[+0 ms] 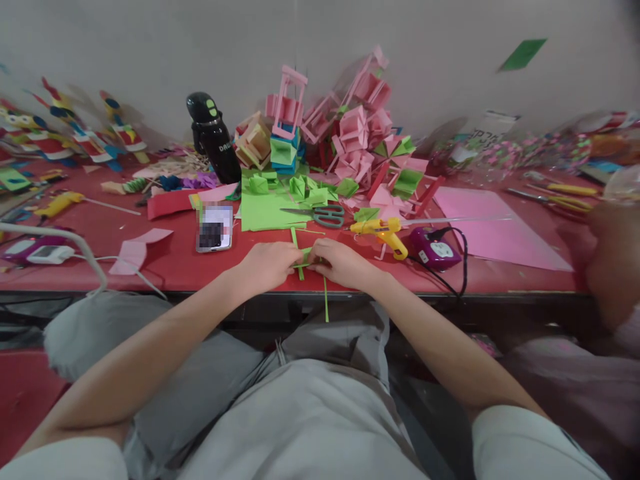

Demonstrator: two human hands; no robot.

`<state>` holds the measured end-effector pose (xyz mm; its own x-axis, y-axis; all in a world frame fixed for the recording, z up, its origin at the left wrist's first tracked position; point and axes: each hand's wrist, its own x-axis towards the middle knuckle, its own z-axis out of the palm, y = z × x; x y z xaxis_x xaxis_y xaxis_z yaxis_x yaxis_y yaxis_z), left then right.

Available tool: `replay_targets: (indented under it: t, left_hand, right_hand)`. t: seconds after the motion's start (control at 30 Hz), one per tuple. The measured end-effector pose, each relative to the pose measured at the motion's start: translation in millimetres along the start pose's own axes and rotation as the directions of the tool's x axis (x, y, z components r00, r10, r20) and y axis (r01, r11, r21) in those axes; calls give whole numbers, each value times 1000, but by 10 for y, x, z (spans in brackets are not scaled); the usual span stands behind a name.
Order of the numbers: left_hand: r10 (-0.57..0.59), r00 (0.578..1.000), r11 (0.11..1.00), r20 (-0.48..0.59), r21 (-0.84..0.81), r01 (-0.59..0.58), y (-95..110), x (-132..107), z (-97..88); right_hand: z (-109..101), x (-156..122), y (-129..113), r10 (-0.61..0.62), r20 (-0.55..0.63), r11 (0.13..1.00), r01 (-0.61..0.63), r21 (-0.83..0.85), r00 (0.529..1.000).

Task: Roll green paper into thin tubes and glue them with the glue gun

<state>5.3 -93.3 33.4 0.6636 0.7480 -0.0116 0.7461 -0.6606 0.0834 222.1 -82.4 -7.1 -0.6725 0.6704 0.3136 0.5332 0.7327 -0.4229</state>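
Near the table's front edge, my left hand (273, 265) and my right hand (343, 263) meet, fingers pinched around a small piece of folded light-green paper (307, 256). Narrow green strips stick out from it: one points up and down by my left fingertips, and a thin strip (326, 301) hangs below my right hand over the edge. Grey-handled scissors (325, 213) lie just beyond, at the border of a green paper sheet (260, 217). To the right of my right hand rests a yellow glue gun (383, 233). My fingers partly cover the green piece.
Folded pink paper chairs (355, 133) are piled at the back beside a black bottle (220, 143). A phone (215, 228) lies left, a purple power adapter (434, 250) and pink sheet (505, 227) right. Another person's blurred arm (613, 267) is at the far right.
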Motion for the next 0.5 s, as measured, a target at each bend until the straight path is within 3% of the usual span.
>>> replay_targets:
  t: [0.27, 0.5]
  left_hand:
    - [-71, 995, 995, -71, -75, 65, -100, 59, 15]
    - [-88, 994, 996, -65, -7, 88, -78, 62, 6]
  right_hand:
    - [-8, 111, -40, 0, -25, 996, -2, -90, 1000]
    - [21, 126, -20, 29, -29, 995, -31, -96, 999]
